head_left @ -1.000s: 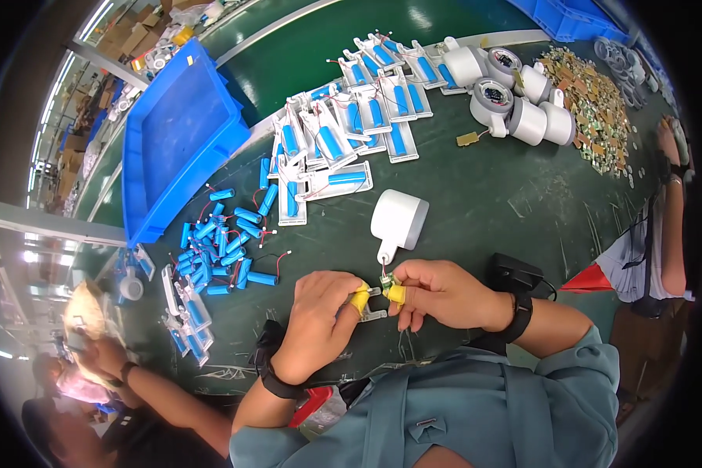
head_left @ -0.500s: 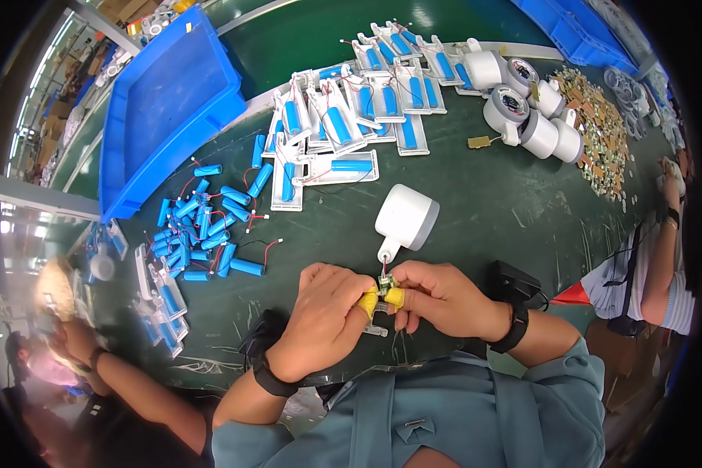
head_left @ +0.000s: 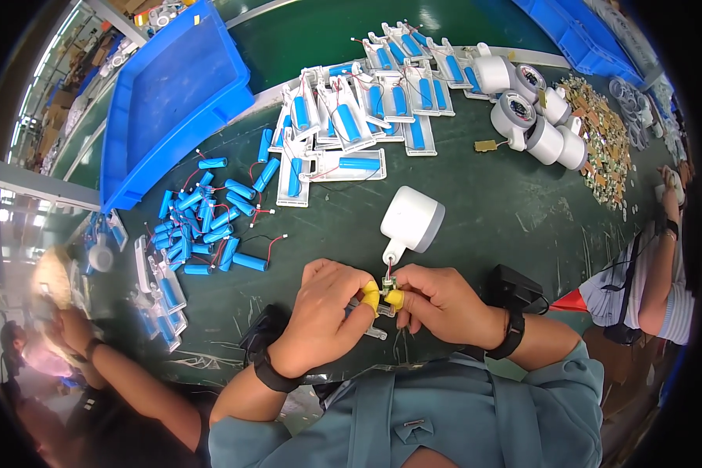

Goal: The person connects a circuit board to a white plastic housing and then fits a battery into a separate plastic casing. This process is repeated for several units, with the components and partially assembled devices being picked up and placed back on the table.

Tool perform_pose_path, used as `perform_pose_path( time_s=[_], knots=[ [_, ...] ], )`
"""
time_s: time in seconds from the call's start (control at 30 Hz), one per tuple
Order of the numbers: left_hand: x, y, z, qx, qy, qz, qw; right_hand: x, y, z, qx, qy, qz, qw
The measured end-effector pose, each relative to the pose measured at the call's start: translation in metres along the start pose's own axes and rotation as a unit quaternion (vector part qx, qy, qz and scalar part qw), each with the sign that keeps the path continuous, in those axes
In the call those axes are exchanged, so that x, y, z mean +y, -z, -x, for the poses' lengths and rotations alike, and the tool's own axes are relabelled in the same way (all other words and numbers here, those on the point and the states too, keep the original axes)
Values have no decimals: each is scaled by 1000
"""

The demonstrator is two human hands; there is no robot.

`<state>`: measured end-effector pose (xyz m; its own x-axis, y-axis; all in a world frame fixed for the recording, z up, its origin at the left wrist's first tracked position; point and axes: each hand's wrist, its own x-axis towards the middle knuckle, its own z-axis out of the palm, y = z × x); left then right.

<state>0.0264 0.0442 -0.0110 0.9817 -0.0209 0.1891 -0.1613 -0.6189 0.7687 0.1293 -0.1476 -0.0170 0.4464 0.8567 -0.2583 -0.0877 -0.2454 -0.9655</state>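
Note:
In front of me lies a white, round lamp-like housing (head_left: 407,214) with a grey rim, its short neck toward me. Thin wires run from the neck to a small green circuit board (head_left: 388,284). My right hand (head_left: 454,308) pinches this board between thumb and fingers. Close to the board's left side, my left hand (head_left: 326,313) has thumb and forefinger drawn together; what they hold, if anything, is hidden. Yellow covers wrap fingertips on both hands. Partly hidden beneath my fingers is a small pale plastic part (head_left: 377,333).
Blue battery cells (head_left: 187,226) with wires lie heaped at left. White trays holding cells (head_left: 343,117) are piled behind. More housings (head_left: 542,140) and a heap of small boards (head_left: 597,144) sit back right. Blue bin (head_left: 171,86) back left; black adapter (head_left: 515,287) beside my right wrist. Co-workers' arms at both sides.
The view has shifted slightly, so the bench things appear a little farther right. My left fingertips have drawn slightly back from the board; my right hand keeps its pinch.

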Motion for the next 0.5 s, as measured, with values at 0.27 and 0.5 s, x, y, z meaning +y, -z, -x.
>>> perform_pose_path(
  time_s=[0.27, 0.5],
  knots=[
    [0, 5, -2, -31, 13, 10, 999, 3, -4, 0, 5, 35, 34, 999],
    [-3, -3, 1, 20, 13, 23, 999, 3, -6, 0, 22, 26, 2, 999]
  ],
)
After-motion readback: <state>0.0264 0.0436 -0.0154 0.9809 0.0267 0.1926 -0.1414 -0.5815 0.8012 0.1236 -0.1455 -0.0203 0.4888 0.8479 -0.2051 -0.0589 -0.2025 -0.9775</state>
